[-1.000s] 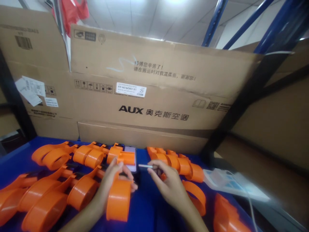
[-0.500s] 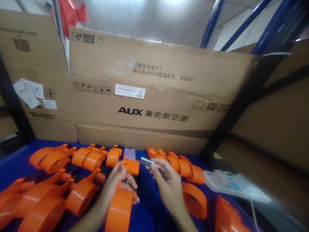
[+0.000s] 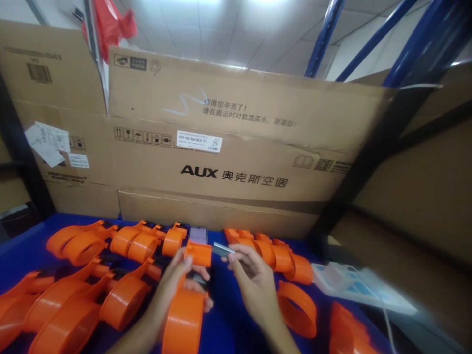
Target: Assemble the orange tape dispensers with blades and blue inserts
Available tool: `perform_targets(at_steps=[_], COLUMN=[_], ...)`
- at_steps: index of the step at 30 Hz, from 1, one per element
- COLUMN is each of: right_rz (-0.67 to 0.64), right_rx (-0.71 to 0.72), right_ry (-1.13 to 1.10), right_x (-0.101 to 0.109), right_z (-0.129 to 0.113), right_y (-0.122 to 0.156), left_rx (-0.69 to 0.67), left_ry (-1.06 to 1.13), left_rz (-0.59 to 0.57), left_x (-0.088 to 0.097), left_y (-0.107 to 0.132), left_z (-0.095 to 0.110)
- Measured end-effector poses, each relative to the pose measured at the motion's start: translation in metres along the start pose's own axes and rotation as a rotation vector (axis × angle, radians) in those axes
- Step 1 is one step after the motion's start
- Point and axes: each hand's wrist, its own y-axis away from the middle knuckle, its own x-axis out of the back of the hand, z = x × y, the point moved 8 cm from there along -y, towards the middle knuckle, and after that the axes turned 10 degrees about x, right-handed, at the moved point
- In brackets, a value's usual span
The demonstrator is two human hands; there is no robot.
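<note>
My left hand (image 3: pixel 180 270) is closed around an orange plastic tape dispenser (image 3: pixel 182 319). Its round hub hangs below the hand, and its flat end points right above the fingers. Something dark and shiny (image 3: pixel 199 278) shows between the left fingers; I cannot make out what it is. Between thumb and fingers, my right hand (image 3: pixel 254 275) pinches a small metal blade strip (image 3: pixel 222 249). The strip's left end is close to the dispenser's flat end, and I cannot tell whether they touch.
Several orange dispensers with black parts (image 3: pixel 125 300) lie in rows on the blue surface (image 3: pixel 228 324) at left. More orange pieces (image 3: pixel 282 258) and a loose ring (image 3: pixel 298 309) lie at right. A phone (image 3: pixel 198 235) rests at the back. A white power strip (image 3: pixel 361 287) and cardboard (image 3: pixel 236 162) border the surface.
The metal blade strip has tilted in my right fingers and moved slightly left, closer to the dispenser's end. My left hand stays almost still.
</note>
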Motion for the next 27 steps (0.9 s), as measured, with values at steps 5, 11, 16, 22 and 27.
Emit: perform_targets(at_steps=[5,11,16,22,27], right_rz=[-0.035,-0.057,-0.031,0.004,-0.040], right_rx=[-0.017,-0.040,0.060,0.173,0.114], right_ry=[0.006,0.063,0.201,0.373,0.215], right_x=[-0.003,-0.006,-0.003,0.005,-0.001], right_z=[0.006,0.005,-0.007,-0.018,-0.012], right_y=[0.000,0.002,0.002,0.001,0.002], left_rx=[0.029,0.058,-0.116,-0.200,-0.196], left_ry=[-0.003,-0.040,-0.048,-0.071,-0.073], left_rz=[0.001,-0.014,0.144,0.202,0.195], left_x=[0.003,0.004,0.001,-0.005,-0.003], left_y=[0.001,0.000,0.008,0.015,0.015], left_z=[0.002,-0.004,0.003,0.005,0.005])
